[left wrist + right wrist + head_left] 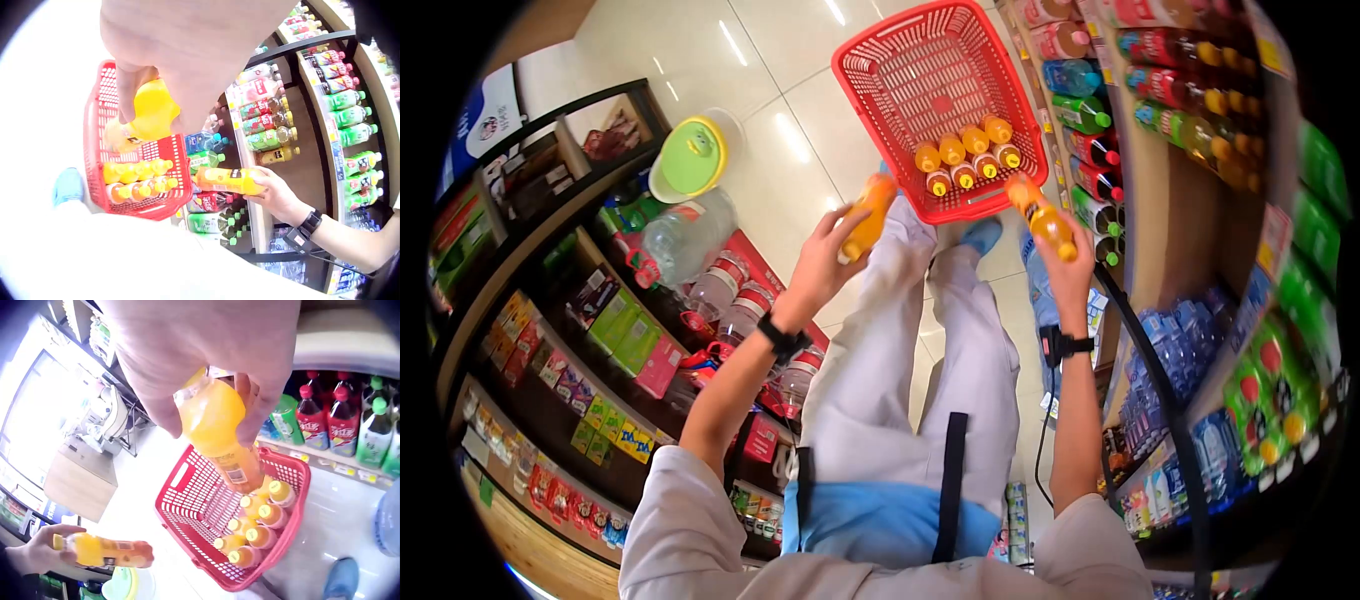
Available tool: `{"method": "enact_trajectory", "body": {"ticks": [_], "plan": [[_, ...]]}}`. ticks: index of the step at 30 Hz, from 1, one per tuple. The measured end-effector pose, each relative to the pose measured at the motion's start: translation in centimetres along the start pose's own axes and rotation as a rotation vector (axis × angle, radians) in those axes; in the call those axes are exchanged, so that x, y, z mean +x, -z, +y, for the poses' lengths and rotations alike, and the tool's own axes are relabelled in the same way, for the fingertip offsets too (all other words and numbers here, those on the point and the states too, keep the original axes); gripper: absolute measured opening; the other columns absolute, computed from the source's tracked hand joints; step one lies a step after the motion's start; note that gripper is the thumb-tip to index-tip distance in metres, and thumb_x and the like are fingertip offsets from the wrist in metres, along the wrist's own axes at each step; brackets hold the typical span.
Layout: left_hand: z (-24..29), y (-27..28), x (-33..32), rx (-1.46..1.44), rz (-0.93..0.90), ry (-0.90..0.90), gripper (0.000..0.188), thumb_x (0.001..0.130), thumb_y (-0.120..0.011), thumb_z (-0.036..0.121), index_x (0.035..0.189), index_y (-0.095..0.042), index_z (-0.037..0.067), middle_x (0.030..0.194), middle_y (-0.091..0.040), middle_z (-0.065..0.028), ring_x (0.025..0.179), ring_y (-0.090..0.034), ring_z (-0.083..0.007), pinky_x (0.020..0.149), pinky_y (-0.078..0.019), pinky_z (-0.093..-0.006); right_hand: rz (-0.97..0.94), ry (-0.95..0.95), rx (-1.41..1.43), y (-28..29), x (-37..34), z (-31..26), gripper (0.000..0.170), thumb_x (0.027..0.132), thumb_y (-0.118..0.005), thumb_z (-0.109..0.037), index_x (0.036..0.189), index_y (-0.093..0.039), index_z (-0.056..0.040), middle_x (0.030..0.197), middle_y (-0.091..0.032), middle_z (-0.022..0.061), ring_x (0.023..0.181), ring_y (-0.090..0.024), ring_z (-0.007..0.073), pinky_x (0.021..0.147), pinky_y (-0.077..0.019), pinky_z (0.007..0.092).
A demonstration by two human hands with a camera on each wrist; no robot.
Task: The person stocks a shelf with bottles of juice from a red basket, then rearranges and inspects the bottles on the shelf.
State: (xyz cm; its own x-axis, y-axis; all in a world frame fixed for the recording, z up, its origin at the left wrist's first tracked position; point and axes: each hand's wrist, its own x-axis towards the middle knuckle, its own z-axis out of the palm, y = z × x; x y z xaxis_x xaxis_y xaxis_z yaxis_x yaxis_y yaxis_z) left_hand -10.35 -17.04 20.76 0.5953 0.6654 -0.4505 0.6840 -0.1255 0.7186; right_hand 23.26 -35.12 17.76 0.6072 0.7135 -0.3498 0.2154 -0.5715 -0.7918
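My left hand grips an orange juice bottle near its cap, tilted over the floor left of the basket. In my right hand is a second orange juice bottle, held by its cap end with the base toward the basket's near right corner. The red plastic basket stands on the floor in front of my feet. Two rows of upright orange juice bottles fill its near end, yellow caps up. The right wrist view shows the right-hand bottle overlapping the basket, fingers pinching around its neck.
Drink shelves with soda and tea bottles run along the right. At the left are shelves of boxed goods, large clear jugs and a tub with a green lid. My shoe is close to the basket.
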Motion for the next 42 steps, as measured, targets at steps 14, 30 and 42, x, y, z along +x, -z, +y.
{"method": "enact_trajectory", "body": {"ticks": [14,30,42], "plan": [[11.7,15.5,-38.2,0.406,-0.117,0.27,0.06,0.063,-0.082,0.009,0.122,-0.068,0.003,0.116,-0.067,-0.0211,0.107,-0.066,-0.0374,0.093,-0.0541,-0.0426,0.099,0.05,-0.083,13.0,-26.2,-3.7,0.046,0.072,-0.083,-0.012,0.117,-0.071,-0.0087,0.096,-0.057,0.0122,0.09,-0.06,0.0313,0.082,-0.0507,0.0388],[31.2,27.1,-15.8,0.205,-0.115,-0.637,0.053,0.062,-0.072,0.013,0.114,-0.067,0.0,0.087,-0.059,-0.0123,0.079,-0.062,-0.0245,0.075,-0.0512,-0.0352,0.432,0.148,-0.086,20.3,-18.0,-5.0,0.039,0.068,-0.077,-0.01,0.106,-0.073,-0.0038,0.091,-0.059,0.0132,0.086,-0.063,0.0304,0.08,-0.0511,0.0373],[22.1,2.2,7.7,-0.028,-0.048,-0.803,0.047,0.086,-0.071,0.009,0.131,-0.061,0.002,0.11,-0.067,-0.0024,0.088,-0.061,-0.0061,0.073,-0.0509,-0.0219,0.826,0.545,-0.204,14.1,3.2,2.6,0.043,0.071,-0.08,-0.011,0.113,-0.071,-0.0089,0.093,-0.059,0.013,0.088,-0.063,0.0309,0.081,-0.0513,0.039]]}}
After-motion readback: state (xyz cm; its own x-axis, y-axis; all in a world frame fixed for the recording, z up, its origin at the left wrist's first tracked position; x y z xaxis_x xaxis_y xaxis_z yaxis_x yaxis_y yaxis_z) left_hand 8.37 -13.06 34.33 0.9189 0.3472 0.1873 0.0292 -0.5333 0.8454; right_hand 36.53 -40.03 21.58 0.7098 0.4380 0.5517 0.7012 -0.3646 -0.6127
